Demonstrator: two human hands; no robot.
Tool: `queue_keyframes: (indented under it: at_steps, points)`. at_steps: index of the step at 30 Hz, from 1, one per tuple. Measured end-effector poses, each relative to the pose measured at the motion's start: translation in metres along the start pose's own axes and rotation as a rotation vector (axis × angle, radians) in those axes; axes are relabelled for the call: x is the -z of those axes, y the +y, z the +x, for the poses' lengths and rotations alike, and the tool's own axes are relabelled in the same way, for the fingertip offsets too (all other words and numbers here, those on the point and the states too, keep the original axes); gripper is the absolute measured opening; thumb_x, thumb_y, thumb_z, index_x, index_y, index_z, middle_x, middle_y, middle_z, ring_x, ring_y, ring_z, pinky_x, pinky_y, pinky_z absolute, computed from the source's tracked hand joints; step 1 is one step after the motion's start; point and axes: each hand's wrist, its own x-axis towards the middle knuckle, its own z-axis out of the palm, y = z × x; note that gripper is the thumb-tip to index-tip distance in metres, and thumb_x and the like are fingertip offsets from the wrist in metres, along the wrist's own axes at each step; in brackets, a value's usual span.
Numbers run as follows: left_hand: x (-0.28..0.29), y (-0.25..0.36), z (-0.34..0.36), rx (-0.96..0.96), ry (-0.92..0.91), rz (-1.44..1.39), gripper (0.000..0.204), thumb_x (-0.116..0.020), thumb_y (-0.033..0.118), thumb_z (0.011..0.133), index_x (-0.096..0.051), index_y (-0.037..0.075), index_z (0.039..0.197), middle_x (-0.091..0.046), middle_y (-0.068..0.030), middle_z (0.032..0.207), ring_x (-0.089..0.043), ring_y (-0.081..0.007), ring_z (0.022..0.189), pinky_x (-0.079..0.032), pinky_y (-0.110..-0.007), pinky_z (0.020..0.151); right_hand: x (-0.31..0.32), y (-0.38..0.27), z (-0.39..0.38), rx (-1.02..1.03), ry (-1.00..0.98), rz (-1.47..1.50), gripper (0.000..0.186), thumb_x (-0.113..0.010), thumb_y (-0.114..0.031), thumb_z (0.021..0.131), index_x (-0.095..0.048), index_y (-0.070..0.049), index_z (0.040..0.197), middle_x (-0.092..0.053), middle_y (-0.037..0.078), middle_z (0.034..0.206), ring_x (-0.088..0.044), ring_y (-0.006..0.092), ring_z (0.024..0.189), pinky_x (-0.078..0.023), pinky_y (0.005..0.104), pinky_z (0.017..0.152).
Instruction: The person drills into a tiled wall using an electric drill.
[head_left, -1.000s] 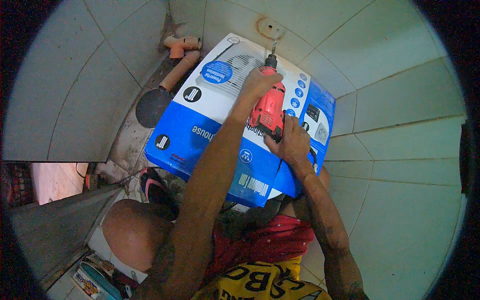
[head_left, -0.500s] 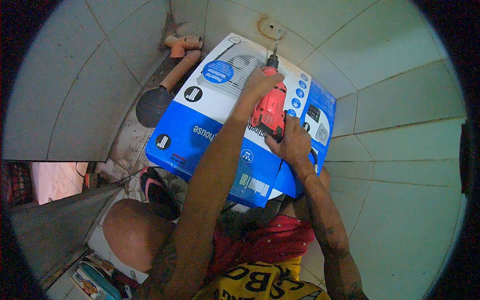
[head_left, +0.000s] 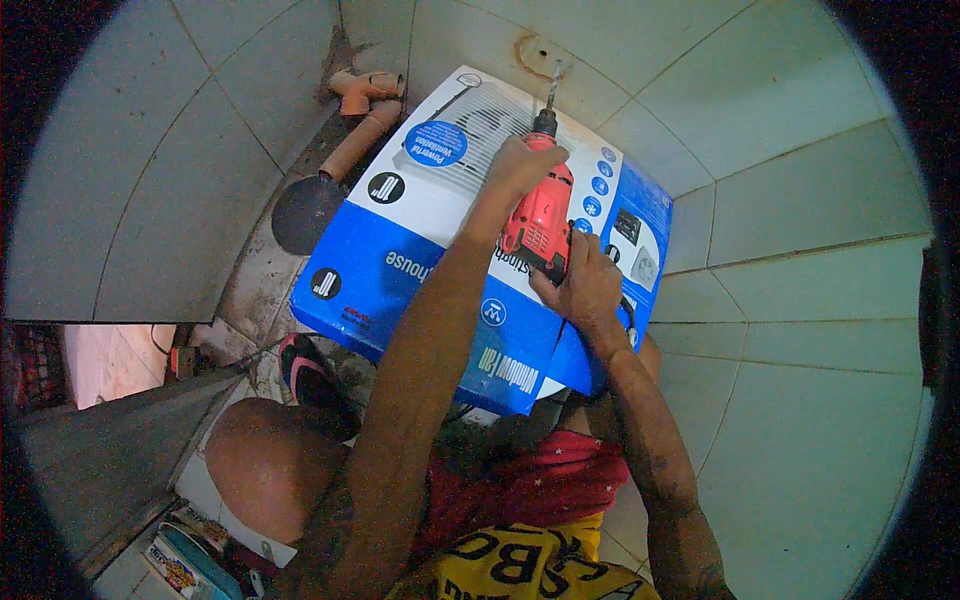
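The left grip [head_left: 526,166] is curling around the front of one red power drill [head_left: 546,210]; the right grip [head_left: 584,285] is wrapping its rear handle. The drill is lying above one blue-and-white fan carton [head_left: 530,330], its single bit [head_left: 552,95] pointing toward the tiled wall [head_left: 640,60], near the carton's far edge. Leftward, a floor strip [head_left: 262,265] is leaving narrow room, holding one orange pipe tee [head_left: 356,93], one orange pipe [head_left: 358,143] and one dark disc [head_left: 306,218].

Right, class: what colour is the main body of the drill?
The drill has a pinkish-red body; it shows in the head view.
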Motion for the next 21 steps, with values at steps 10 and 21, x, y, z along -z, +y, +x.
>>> queue_keyframes:
  at_steps: [10,21]
  points:
    - [-0.0026,-0.0022,0.002,0.009,-0.012,-0.029,0.034,-0.077,0.025,0.075,-0.068,-0.004,0.09,-0.07,-0.0123,0.079,-0.069,-0.0206,0.063,-0.055,-0.036,0.056,-0.0021,0.0042,-0.0012,0.013,0.02,0.002,0.08,-0.082,-0.047,0.068,-0.053,0.003,0.124,-0.061,0.017,0.104,-0.069,0.0339,0.073,-0.056,0.0445,0.057]
    - [0.0,-0.005,0.0064,0.001,0.013,0.025,0.039,-0.078,0.028,0.072,-0.068,-0.006,0.088,-0.07,-0.0146,0.078,-0.068,-0.0223,0.063,-0.055,-0.038,0.057,-0.0033,0.0021,-0.0016,0.017,0.032,0.022,0.081,-0.082,-0.046,0.068,-0.053,0.003,0.125,-0.061,0.018,0.106,-0.069,0.0351,0.075,-0.056,0.0457,0.06]
